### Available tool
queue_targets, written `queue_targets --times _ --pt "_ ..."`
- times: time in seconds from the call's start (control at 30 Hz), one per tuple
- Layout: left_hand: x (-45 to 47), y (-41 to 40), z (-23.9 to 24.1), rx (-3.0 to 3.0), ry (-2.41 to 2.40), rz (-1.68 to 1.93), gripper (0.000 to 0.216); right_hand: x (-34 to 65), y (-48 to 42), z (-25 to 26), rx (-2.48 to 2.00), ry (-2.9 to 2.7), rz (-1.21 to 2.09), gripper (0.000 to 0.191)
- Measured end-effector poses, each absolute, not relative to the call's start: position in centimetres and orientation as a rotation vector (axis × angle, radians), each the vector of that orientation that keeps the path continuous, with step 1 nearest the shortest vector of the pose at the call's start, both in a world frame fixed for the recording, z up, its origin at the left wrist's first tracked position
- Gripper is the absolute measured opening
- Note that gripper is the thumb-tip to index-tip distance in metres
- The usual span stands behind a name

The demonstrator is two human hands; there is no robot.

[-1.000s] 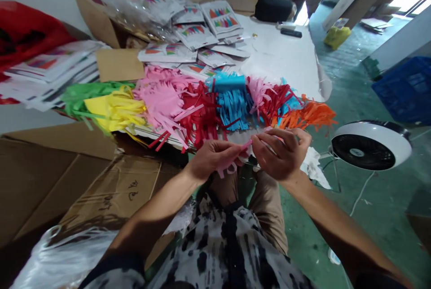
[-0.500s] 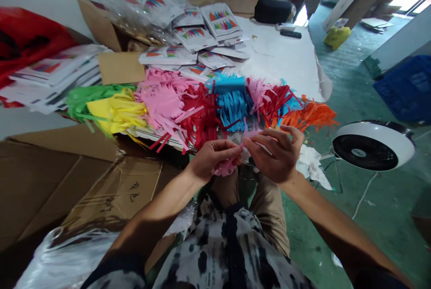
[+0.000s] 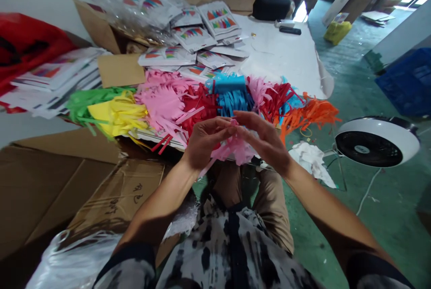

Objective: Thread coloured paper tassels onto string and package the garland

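A pink paper tassel (image 3: 237, 149) hangs from my fingers with its fringe pointing down. My left hand (image 3: 206, 140) pinches its top between thumb and fingers. My right hand (image 3: 264, 138) meets it from the other side, thumb and fingers closed on the same top end. Just behind, on the table edge, lie fringed paper pieces: green (image 3: 85, 102), yellow (image 3: 121, 111), pink (image 3: 163, 105), red (image 3: 200, 109), blue (image 3: 232, 94) and orange (image 3: 311, 114). The fingertips partly cover the tassel's top.
Printed white packets (image 3: 193, 35) are heaped on the white table (image 3: 274, 51). A cardboard box (image 3: 50, 186) stands at lower left beside white plastic strands (image 3: 74, 257). On the right is a white fan (image 3: 377, 141); a black case (image 3: 272, 7) sits at the back.
Both hands have risen slightly and drawn together at the tassel's top. The pink fringe now hangs lower and spreads wider below them, and my right fingers have swung inward.
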State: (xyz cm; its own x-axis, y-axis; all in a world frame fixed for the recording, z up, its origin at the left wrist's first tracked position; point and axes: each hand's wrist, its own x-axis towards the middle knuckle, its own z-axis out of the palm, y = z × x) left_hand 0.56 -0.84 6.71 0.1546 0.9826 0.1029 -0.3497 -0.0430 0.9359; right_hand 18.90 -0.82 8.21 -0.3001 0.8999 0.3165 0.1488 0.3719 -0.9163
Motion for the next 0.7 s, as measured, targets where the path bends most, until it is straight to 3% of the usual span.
queue_targets --times 0.2,0.27,0.4,0.6,0.7 --pt "-1.0 1.5 7.6 0.863 0.764 1.522 0.026 19.3 -0.6 4.0 -1.14 -2.157 0.729 0.032" --pt "-1.6 2.0 7.8 0.839 0.776 1.548 0.03 20.2 -0.2 3.5 -1.116 -2.314 0.672 0.018" --pt "-2.0 1.7 7.9 1.043 0.864 1.505 0.024 20.8 1.1 5.9 -1.087 -2.123 0.668 0.043" --pt "-1.2 1.4 7.6 1.225 0.883 1.346 0.02 17.4 2.9 10.1 -0.942 -1.862 0.623 0.01" --pt "-1.2 1.9 7.1 1.152 0.863 1.322 0.024 16.1 3.4 9.6 -0.972 -1.85 0.545 0.012"
